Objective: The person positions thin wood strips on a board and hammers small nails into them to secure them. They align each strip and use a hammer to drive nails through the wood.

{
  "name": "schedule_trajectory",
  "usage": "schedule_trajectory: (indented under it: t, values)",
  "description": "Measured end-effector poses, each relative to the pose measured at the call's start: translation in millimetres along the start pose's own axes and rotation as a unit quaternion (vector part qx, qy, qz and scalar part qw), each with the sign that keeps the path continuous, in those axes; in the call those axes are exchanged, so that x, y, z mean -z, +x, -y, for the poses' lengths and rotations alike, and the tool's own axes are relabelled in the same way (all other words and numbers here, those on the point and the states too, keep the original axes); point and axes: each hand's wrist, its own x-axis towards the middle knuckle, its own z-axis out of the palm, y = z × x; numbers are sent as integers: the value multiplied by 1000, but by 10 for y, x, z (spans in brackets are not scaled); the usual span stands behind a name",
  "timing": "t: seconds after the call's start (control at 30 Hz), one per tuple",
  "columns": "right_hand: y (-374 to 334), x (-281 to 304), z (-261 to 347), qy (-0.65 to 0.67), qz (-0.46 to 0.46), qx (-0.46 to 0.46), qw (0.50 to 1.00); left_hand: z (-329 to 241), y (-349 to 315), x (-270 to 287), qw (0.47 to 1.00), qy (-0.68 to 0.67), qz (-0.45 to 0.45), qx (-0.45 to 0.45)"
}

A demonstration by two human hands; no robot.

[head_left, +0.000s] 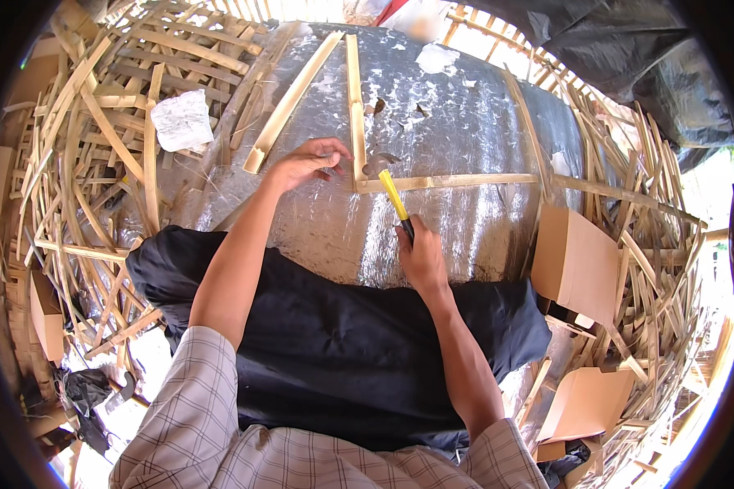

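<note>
My right hand (423, 259) is closed round the black grip of a hammer (394, 196) with a yellow shaft. The hammer's metal head rests over or just above the corner where an upright bamboo strip (354, 98) meets a crosswise bamboo strip (457, 181). Just left of that corner is my left hand (308, 163), its fingers curled in toward the thumb; whatever they may pinch is too small to make out. Another bamboo strip (292, 102) lies slanted farther left. All three strips lie on a worn, silvery-grey sheet (310, 220) with flaked patches.
Woven bamboo lattice (187, 57) and loose slats stand at the left, with a white paper scrap (182, 121) on them. More slats crowd the right, beside a cardboard box (573, 262) and a lower one (585, 403). Black cloth (326, 350) covers my lap. Dark plastic sheeting (628, 57) hangs at far right.
</note>
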Motion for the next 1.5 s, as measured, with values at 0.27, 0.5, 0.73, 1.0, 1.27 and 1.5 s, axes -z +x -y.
schedule_trajectory:
  t: [0.27, 0.5, 0.73, 1.0, 1.27, 1.5]
  values:
    - [19, 43, 25, -15, 20, -9, 1000, 139, 252, -128, 913, 401, -67, 47]
    - [-6, 27, 16, -14, 0, -19, 1000, -12, 160, -467, 859, 493, -116, 73]
    - [88, -29, -117, -24, -29, -32, 999, 11, 160, -454, 852, 516, -83, 36]
    - [102, -50, -110, -22, 0, -52, 998, 33, 146, -526, 841, 530, -97, 52]
    - [108, -52, -106, -15, 9, -59, 998, 16, 167, -475, 851, 515, -91, 47]
    - [114, -72, -128, -9, 10, -58, 998, -17, 150, -483, 850, 517, -92, 44]
